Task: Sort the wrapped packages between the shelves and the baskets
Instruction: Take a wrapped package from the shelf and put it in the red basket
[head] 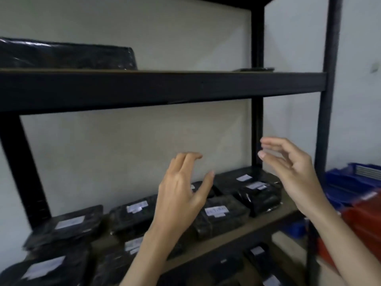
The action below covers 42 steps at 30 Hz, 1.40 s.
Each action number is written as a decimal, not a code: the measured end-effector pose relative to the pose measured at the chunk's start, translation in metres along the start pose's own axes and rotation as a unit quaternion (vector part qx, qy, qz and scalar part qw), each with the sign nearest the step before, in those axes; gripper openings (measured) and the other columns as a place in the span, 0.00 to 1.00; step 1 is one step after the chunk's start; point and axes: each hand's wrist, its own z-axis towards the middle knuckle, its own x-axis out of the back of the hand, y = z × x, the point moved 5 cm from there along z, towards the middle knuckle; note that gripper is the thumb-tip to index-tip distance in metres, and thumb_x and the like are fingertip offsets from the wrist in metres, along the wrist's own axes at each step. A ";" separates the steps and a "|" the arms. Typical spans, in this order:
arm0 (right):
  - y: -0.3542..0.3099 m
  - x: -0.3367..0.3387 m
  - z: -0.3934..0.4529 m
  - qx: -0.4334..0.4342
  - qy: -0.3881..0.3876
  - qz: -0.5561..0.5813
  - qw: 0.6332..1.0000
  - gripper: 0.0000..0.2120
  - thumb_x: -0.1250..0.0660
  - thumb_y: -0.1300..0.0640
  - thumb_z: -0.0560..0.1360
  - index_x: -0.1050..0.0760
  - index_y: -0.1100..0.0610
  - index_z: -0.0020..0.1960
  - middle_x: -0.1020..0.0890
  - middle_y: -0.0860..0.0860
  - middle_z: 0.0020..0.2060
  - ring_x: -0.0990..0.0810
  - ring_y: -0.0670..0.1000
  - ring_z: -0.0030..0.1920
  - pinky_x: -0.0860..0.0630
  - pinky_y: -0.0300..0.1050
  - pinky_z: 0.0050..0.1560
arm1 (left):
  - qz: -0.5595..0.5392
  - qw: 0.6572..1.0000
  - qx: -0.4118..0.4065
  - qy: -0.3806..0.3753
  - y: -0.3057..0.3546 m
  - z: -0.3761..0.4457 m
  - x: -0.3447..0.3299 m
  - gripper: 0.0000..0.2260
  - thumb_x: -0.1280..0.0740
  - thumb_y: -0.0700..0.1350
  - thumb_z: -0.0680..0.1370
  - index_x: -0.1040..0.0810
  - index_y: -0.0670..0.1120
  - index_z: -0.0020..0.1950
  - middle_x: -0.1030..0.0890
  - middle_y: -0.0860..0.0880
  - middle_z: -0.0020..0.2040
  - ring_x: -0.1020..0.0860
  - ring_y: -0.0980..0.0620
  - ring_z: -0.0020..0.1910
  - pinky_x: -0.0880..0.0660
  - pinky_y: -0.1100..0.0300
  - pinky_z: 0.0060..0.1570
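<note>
Several black wrapped packages with white labels lie on the middle shelf [274, 217], among them one in the centre [218, 215], one at the right [257, 193] and one at the left [68, 223]. My left hand [181, 193] hovers above the centre packages with fingers spread, holding nothing. My right hand [292, 168] is raised in front of the right packages, fingers loosely bent and empty. A large black package [68, 54] lies on the upper shelf [185, 87] at the left.
The black metal rack has uprights [327, 120] at the right and a rear post [257, 112]. Blue baskets [350, 182] and red baskets [362, 221] are stacked to the right of the rack. More labelled packages [257, 252] sit on the shelf below.
</note>
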 end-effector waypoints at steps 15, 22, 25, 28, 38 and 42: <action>0.239 0.060 0.029 -0.260 -0.082 -0.064 0.960 0.19 0.36 0.52 0.76 0.27 0.59 0.63 0.22 0.53 0.57 0.25 0.49 0.56 0.33 0.39 0.50 | -0.146 0.940 0.296 -0.087 -0.010 0.000 -0.252 0.20 0.37 0.48 0.77 0.36 0.48 0.67 0.36 0.48 0.67 0.37 0.51 0.67 0.36 0.60 0.64; 0.310 0.041 0.032 -0.330 -0.180 0.000 0.927 0.20 0.39 0.48 0.78 0.27 0.57 0.65 0.21 0.53 0.58 0.23 0.51 0.58 0.26 0.45 0.57 | -0.075 0.915 0.392 -0.059 -0.022 0.002 -0.324 0.23 0.40 0.43 0.79 0.43 0.41 0.72 0.44 0.41 0.72 0.46 0.44 0.72 0.45 0.55 0.71; 0.313 0.045 0.030 -0.319 -0.192 0.073 0.925 0.14 0.40 0.53 0.79 0.25 0.56 0.62 0.19 0.49 0.53 0.21 0.44 0.54 0.26 0.31 0.44 | -0.115 0.914 0.388 -0.017 -0.019 -0.005 -0.332 0.26 0.40 0.40 0.79 0.47 0.43 0.73 0.48 0.42 0.74 0.47 0.46 0.74 0.44 0.54 0.73; 0.315 0.053 0.027 -0.291 -0.191 0.104 0.932 0.12 0.40 0.56 0.79 0.25 0.55 0.60 0.18 0.48 0.52 0.20 0.43 0.53 0.26 0.27 0.43 | -0.166 0.914 0.369 0.026 -0.012 -0.014 -0.331 0.30 0.38 0.41 0.79 0.51 0.46 0.75 0.47 0.49 0.74 0.46 0.56 0.73 0.46 0.70 0.70; 0.306 0.053 0.015 -0.274 -0.151 0.085 0.946 0.25 0.27 0.51 0.69 0.37 0.48 0.60 0.25 0.37 0.46 0.27 0.33 0.46 0.29 0.28 0.43 | -0.129 0.943 0.299 0.064 -0.005 -0.039 -0.330 0.30 0.38 0.51 0.75 0.50 0.56 0.72 0.45 0.53 0.75 0.46 0.63 0.73 0.48 0.79 0.66; 0.312 0.057 0.013 -0.272 -0.120 0.109 0.949 0.22 0.26 0.56 0.69 0.34 0.54 0.58 0.23 0.43 0.49 0.25 0.37 0.49 0.27 0.30 0.44 | -0.107 0.955 0.271 0.054 0.000 -0.047 -0.331 0.31 0.38 0.52 0.77 0.54 0.58 0.73 0.46 0.56 0.75 0.47 0.64 0.73 0.48 0.76 0.67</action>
